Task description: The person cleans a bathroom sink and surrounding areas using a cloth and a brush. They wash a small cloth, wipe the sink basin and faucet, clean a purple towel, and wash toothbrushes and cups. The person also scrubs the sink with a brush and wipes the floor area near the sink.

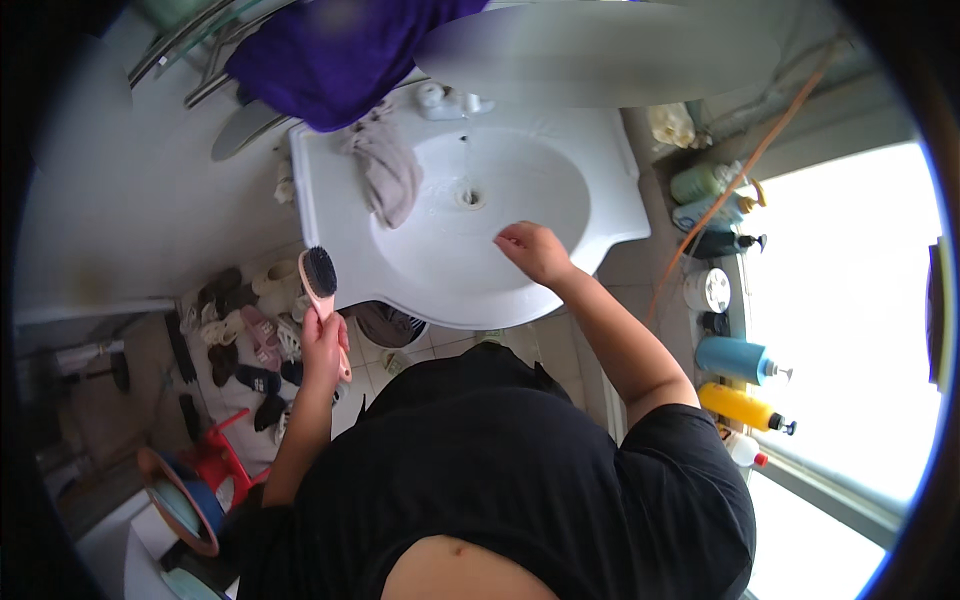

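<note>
My left hand [322,338] is closed around the handle of a pink hairbrush [318,275]. Its dark bristles face up, and it is held upright just off the sink's left front edge. Over the front right of the white washbasin [560,185], my right hand [535,252] hangs with its fingers drawn together in a pinch. Whatever those fingertips hold, if anything, is too small to make out. A thin stream of water appears to fall from the white tap [448,103] toward the drain [469,198]. A greyish-pink cloth [388,175] drapes over the basin's left rim.
A purple towel [320,60] hangs at the back left. Several bottles, including a blue one [735,358] and a yellow one [738,405], line the window ledge on the right. Shoes [262,338] and a red stool [225,455] are on the left. An orange cord [735,180] slants across the right.
</note>
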### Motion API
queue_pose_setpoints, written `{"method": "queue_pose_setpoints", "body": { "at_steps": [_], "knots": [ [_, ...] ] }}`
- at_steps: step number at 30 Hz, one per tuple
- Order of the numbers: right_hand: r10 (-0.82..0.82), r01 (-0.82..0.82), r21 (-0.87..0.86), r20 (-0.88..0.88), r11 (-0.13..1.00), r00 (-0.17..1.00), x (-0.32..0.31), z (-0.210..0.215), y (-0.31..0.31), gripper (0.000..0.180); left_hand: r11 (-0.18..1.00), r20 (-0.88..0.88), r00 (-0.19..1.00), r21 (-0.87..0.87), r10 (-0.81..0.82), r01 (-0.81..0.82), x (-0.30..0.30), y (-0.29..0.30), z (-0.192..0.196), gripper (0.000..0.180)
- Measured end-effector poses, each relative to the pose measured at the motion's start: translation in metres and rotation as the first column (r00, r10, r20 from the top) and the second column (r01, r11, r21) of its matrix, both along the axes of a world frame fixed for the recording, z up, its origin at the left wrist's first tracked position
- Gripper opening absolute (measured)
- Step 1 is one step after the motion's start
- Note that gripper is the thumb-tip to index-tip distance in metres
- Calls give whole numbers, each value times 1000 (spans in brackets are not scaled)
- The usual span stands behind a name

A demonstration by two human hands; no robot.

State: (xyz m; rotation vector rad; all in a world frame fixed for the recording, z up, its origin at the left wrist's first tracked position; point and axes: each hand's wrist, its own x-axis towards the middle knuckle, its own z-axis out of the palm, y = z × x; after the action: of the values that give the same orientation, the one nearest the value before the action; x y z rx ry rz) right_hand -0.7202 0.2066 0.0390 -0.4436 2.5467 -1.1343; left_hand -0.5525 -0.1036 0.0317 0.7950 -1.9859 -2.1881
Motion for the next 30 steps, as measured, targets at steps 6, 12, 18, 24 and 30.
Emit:
{"method": "queue_pose_setpoints", "body": {
  "at_steps": [6, 12, 18, 24, 30],
  "knots": [
    [9, -10, -24, -6, 1000, 1000, -74, -74, -133, 55, 979, 73, 977, -48, 200, -197, 76, -41, -15, 17],
    [-129, 131, -160, 26, 978, 991, -70, -115, -176, 76, 921, 143, 910, -52, 389, -386, 131, -62, -14, 18],
    [-190, 114, 380, 168, 918, 967, -90, -161, -17, 52, 875, 181, 856, -65, 483, -480, 154, -76, -15, 13],
    [-180, 283, 613, -226, 738, 957, -84, -135, -30, 49, 845, 188, 831, 10, 524, -535, 150, -77, -18, 14],
    [-286, 171, 443, 208, 880, 935, -113, -149, -82, 47, 887, 179, 878, 49, 444, -459, 127, -72, -16, 16]
  ]
}}
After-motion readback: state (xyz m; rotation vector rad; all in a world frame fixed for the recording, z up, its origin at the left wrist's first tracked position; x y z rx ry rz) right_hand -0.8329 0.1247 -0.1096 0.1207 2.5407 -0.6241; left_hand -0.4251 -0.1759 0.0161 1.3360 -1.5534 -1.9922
